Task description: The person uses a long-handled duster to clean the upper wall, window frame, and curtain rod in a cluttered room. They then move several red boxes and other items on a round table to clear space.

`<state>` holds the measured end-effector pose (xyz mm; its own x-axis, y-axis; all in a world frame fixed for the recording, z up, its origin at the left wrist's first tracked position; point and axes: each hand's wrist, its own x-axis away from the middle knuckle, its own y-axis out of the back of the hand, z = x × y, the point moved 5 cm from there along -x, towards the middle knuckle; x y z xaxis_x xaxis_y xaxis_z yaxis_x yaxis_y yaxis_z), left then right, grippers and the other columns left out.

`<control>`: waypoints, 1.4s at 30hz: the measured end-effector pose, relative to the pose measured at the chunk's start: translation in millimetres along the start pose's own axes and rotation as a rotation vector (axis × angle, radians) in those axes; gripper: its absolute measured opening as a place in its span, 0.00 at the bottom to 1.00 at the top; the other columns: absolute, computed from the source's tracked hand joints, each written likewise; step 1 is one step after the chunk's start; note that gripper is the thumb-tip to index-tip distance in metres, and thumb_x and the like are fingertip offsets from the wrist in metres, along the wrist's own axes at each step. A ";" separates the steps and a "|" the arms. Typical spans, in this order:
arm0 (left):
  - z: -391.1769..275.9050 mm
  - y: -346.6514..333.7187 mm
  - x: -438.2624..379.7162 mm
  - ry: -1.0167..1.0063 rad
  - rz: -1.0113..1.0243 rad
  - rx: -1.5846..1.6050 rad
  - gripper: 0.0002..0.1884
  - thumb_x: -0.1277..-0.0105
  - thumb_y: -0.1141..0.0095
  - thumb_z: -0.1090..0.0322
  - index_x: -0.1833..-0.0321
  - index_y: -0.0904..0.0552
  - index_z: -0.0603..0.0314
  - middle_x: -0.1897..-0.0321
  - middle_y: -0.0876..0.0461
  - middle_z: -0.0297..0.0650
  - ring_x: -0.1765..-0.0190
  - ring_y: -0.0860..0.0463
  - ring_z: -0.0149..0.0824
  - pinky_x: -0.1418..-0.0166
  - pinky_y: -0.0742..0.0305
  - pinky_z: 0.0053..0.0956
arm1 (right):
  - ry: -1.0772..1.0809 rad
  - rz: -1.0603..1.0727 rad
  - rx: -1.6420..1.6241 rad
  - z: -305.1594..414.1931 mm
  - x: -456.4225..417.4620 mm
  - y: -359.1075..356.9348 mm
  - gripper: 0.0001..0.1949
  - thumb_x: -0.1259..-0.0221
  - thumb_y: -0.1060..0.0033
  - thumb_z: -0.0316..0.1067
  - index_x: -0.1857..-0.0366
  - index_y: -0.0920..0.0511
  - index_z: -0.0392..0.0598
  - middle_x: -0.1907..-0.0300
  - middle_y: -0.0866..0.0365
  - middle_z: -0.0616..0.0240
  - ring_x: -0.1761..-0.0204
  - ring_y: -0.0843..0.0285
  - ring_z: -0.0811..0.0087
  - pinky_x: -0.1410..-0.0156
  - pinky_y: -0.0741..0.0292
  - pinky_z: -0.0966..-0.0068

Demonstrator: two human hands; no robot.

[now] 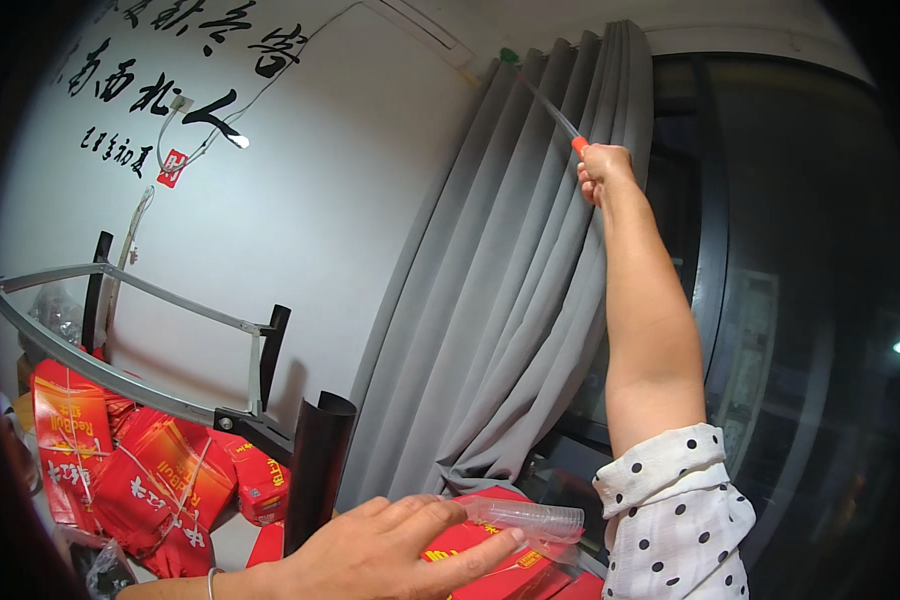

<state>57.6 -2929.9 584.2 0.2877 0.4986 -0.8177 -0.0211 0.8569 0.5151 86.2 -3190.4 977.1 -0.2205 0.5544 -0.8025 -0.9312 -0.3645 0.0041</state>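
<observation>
My right hand (604, 169), at the end of an outstretched arm, is closed around the orange handle of a thin rod (555, 109). The rod slants up to the left across the grey curtain (487, 300). Near its far end, by the top of the curtain, is a small green thing (508, 55), too small to name; I cannot tell if they are joined. Low in the picture, my left hand (405, 536) is spread with its fingers apart over a red carton (487, 555). Beside those fingers lies a stack of clear plastic cups (536, 517) in a bag; contact is unclear.
To the left stands a grey metal frame (172, 292) with black posts. Tied bundles of flattened red Red Bull cartons (157, 480) lie under it. A black tube (319, 465) rises near my left hand. Dark glass doors (795, 262) are on the right; a cable (270, 82) hangs on the wall.
</observation>
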 end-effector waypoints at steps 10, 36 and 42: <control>7.7 0.2 20.5 0.013 0.103 -0.012 0.30 0.39 0.36 0.64 0.31 0.26 0.43 0.51 0.22 0.43 0.51 0.19 0.41 0.54 0.22 0.32 | -0.075 0.172 -0.822 -104.4 36.0 -34.3 0.13 0.28 0.54 0.37 0.45 0.28 0.46 0.76 0.31 0.68 0.84 0.40 0.83 0.83 0.46 0.82; -82.3 -146.3 47.6 0.323 -0.013 0.481 0.35 0.41 0.41 0.69 0.29 0.37 0.61 0.48 0.31 0.57 0.48 0.26 0.58 0.46 0.27 0.44 | -0.380 0.354 -0.527 -333.5 334.8 15.8 0.24 0.24 0.55 0.38 0.26 0.38 0.62 0.81 0.41 0.81 0.88 0.51 0.89 0.86 0.51 0.89; -78.7 -221.3 76.5 0.746 -0.392 0.543 0.37 0.34 0.45 0.64 0.24 0.46 0.64 0.42 0.36 0.57 0.40 0.29 0.54 0.35 0.33 0.39 | -0.439 0.433 -0.606 -373.1 437.9 46.4 0.21 0.25 0.54 0.39 0.31 0.33 0.50 0.77 0.40 0.80 0.84 0.48 0.90 0.84 0.49 0.89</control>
<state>9.0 -3071.1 387.5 -0.4971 0.3076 -0.8113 0.4401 0.8953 0.0698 54.6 -3243.6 403.2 -0.7290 0.4677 -0.4998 -0.4511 -0.8774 -0.1630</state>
